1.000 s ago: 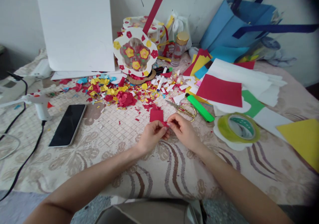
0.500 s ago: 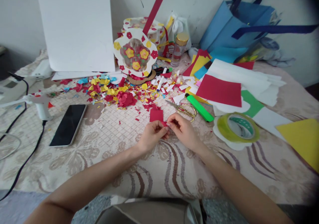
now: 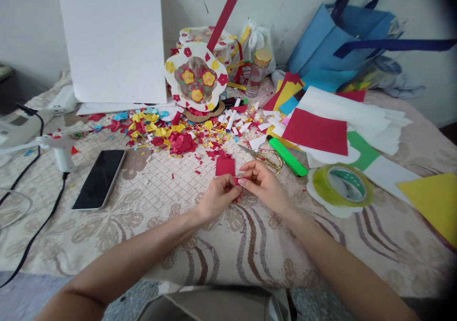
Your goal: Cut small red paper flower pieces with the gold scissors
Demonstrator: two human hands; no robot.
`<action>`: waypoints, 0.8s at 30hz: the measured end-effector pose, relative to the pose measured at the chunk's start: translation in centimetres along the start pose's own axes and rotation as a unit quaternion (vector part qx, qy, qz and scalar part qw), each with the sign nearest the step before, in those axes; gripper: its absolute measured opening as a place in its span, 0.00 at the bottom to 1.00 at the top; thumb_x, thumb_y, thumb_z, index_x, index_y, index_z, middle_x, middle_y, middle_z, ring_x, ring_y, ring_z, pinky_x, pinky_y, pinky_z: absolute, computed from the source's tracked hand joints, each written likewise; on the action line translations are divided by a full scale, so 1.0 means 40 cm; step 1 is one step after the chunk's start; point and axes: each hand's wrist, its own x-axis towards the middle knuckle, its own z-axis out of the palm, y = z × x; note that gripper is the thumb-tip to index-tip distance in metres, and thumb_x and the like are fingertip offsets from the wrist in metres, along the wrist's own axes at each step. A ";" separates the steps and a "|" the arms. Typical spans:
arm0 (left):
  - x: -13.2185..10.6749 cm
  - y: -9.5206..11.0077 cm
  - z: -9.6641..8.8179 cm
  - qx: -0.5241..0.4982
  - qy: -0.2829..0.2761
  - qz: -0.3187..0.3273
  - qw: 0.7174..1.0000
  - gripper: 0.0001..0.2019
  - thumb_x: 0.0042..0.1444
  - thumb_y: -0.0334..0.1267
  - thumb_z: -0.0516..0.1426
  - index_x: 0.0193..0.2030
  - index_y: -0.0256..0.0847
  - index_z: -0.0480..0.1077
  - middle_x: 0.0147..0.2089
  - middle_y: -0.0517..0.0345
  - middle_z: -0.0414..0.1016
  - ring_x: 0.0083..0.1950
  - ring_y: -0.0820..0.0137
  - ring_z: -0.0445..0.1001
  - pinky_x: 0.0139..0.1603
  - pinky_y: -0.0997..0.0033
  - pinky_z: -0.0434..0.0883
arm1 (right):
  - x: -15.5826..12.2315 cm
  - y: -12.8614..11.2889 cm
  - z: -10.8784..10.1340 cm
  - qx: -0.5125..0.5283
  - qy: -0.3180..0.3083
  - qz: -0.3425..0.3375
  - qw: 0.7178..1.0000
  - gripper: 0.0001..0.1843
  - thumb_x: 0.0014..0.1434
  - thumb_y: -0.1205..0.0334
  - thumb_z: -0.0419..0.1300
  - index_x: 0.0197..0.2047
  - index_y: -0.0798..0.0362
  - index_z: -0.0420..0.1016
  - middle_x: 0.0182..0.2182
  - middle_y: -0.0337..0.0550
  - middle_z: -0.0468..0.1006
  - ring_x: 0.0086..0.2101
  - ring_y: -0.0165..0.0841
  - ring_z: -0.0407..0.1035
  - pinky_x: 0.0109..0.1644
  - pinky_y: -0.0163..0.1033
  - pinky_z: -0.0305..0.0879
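Between my two hands is a small red paper piece (image 3: 237, 180), mostly covered by fingers. My left hand (image 3: 220, 192) is closed around its left side. My right hand (image 3: 263, 184) pinches its right end between thumb and fingers. Just beyond the fingertips a red paper square (image 3: 225, 166) lies flat on the patterned tablecloth (image 3: 171, 259). Gold-handled scissors (image 3: 264, 159) rest beyond my right hand, with a green utility knife (image 3: 287, 155) beside them.
Paper scraps (image 3: 157, 128) spread across the back, before a flower-trimmed lantern (image 3: 195, 78). Left are a phone (image 3: 100, 179) and a white glue gun (image 3: 60, 152) with its black cord. Right are a tape roll (image 3: 324, 187), coloured sheets (image 3: 317, 130) and a blue bag (image 3: 314, 40).
The fingers of my right hand have shifted slightly on the red paper piece, the forefinger lifting a little. The whole view has moved slightly; the things on the table stay put.
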 end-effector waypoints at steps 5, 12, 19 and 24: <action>0.003 -0.001 -0.008 -0.003 -0.006 0.010 1.000 0.11 0.53 0.43 0.58 0.29 0.37 0.63 0.24 0.62 0.69 0.24 0.77 0.67 0.27 0.76 0.66 | 0.001 0.005 -0.012 0.035 0.007 0.029 0.999 0.09 0.57 0.58 0.59 0.41 0.51 0.67 0.25 0.35 0.71 0.25 0.28 0.67 0.30 0.35 0.65; 0.009 0.023 -0.024 -0.099 -0.029 -0.062 0.993 0.16 0.48 0.46 0.62 0.29 0.35 0.66 0.26 0.61 0.71 0.24 0.79 0.68 0.26 0.79 0.65 | 0.000 0.005 -0.034 0.008 -0.031 -0.049 0.998 0.13 0.58 0.60 0.59 0.47 0.49 0.67 0.38 0.42 0.73 0.36 0.31 0.71 0.39 0.39 0.68; 0.006 0.049 -0.046 -0.209 -0.148 -0.208 0.944 0.14 0.47 0.41 0.64 0.31 0.34 0.67 0.27 0.61 0.70 0.23 0.83 0.67 0.23 0.83 0.63 | -0.003 -0.025 -0.047 -0.192 -0.013 -0.252 0.948 0.05 0.61 0.66 0.55 0.34 0.50 0.71 0.38 0.44 0.70 0.41 0.35 0.66 0.46 0.43 0.62; 0.006 0.041 -0.041 -0.007 -0.061 -0.018 0.998 0.14 0.52 0.44 0.60 0.40 0.37 0.67 0.33 0.57 0.72 0.31 0.74 0.71 0.31 0.75 0.68 | -0.006 -0.024 -0.039 -0.228 -0.003 -0.231 0.946 0.07 0.62 0.68 0.53 0.31 0.52 0.65 0.31 0.41 0.68 0.36 0.34 0.65 0.40 0.40 0.61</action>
